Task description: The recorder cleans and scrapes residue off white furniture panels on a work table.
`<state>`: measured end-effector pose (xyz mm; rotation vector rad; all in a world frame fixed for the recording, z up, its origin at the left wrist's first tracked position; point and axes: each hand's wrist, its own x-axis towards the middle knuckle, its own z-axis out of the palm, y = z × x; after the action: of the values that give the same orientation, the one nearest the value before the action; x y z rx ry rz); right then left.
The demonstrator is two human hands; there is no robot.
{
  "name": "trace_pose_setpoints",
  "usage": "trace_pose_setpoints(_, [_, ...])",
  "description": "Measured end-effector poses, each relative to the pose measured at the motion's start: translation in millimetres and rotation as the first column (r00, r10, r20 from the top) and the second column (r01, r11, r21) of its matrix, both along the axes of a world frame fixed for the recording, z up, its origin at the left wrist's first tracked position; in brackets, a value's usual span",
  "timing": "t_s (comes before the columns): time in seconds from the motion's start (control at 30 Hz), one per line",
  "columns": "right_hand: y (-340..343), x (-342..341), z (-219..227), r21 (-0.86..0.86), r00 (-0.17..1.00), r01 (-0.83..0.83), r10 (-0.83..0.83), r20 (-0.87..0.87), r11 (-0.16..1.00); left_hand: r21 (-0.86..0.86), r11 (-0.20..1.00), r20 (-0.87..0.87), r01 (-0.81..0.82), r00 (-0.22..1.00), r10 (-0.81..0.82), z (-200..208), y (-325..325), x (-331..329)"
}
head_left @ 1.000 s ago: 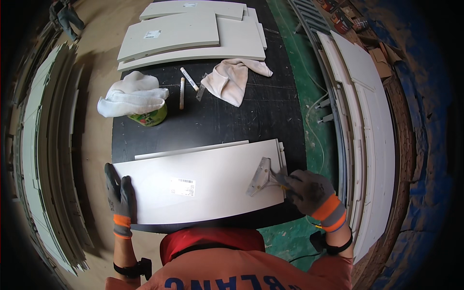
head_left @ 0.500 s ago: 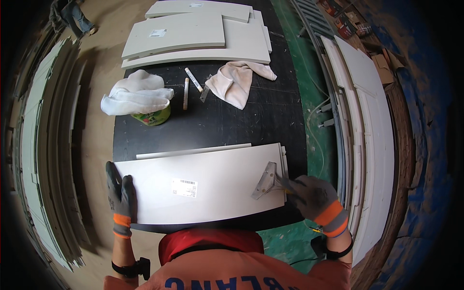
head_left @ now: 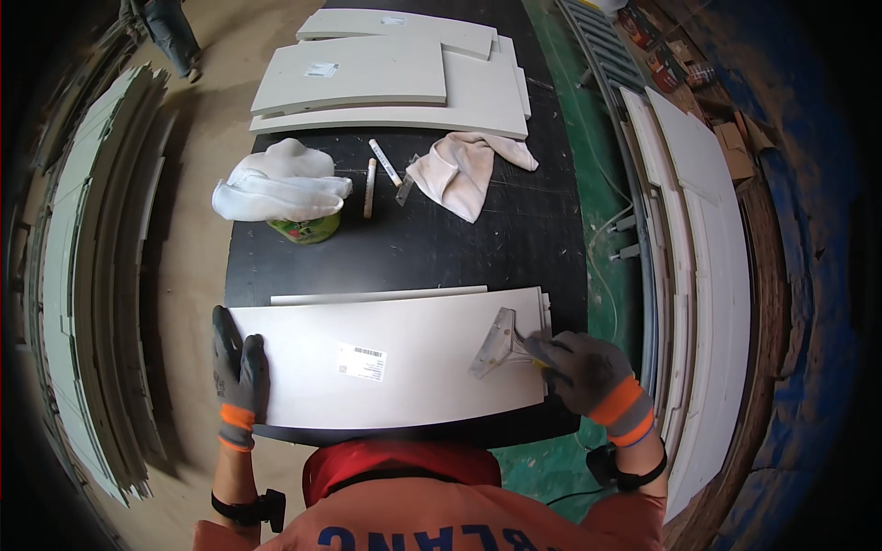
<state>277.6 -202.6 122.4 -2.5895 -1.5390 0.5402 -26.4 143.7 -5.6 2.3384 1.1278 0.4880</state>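
In front of me lies a white panel (head_left: 432,340) with a printed label (head_left: 362,362) near its middle, on top of at least one other panel. My left hand (head_left: 239,363), in a grey glove with an orange cuff, grips the panel's left end, thumb over the top and fingers along the edge. A wide-bladed scraper (head_left: 497,344) is in my gloved right hand (head_left: 590,369), which is closed round its handle. The blade is over the panel's right part; whether it touches cannot be told.
Beyond, the black table (head_left: 423,257) bears a white cloth (head_left: 280,182) on a green can (head_left: 308,229), two markers (head_left: 370,188), a second blade tool (head_left: 405,189), a beige rag (head_left: 459,174) and stacked panels (head_left: 354,78). Panels also stand at left (head_left: 87,303) and right (head_left: 703,303). Someone (head_left: 170,37) is at the far left.
The view has shifted slightly, so the table things appear lower and farther right. My right hand and the scraper have moved slightly left relative to the panel. My left hand keeps its grip.
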Motion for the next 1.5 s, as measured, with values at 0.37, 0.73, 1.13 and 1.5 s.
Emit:
trace_pose_setpoints(0.37, [28.6,7.2,-2.9,0.054,0.996,-0.067,0.063,0.058,0.996,-0.004,1.0,0.143,-0.001,0.99,0.002,3.1,-3.0,-2.8])
trace_pose_setpoints(0.73, [41.4,9.9,-4.3,0.304,0.997,-0.07,0.057,0.053,0.95,-0.53,0.831,0.361,-0.17,0.841,0.403,-27.0,-2.9,-83.4])
trace_pose_setpoints(1.13, [172.6,-79.9,-19.6,0.249,0.79,-0.563,0.601,-0.118,0.788,-0.787,0.547,0.463,-0.287,0.313,0.83,-65.7,-28.1,-154.8])
trace_pose_setpoints(1.5, [285.7,-133.7,-25.6,-0.009,0.7,-0.71,0.708,0.096,0.704,-0.35,0.754,0.192,-0.556,0.745,0.639,-79.3,-15.1,-114.0])
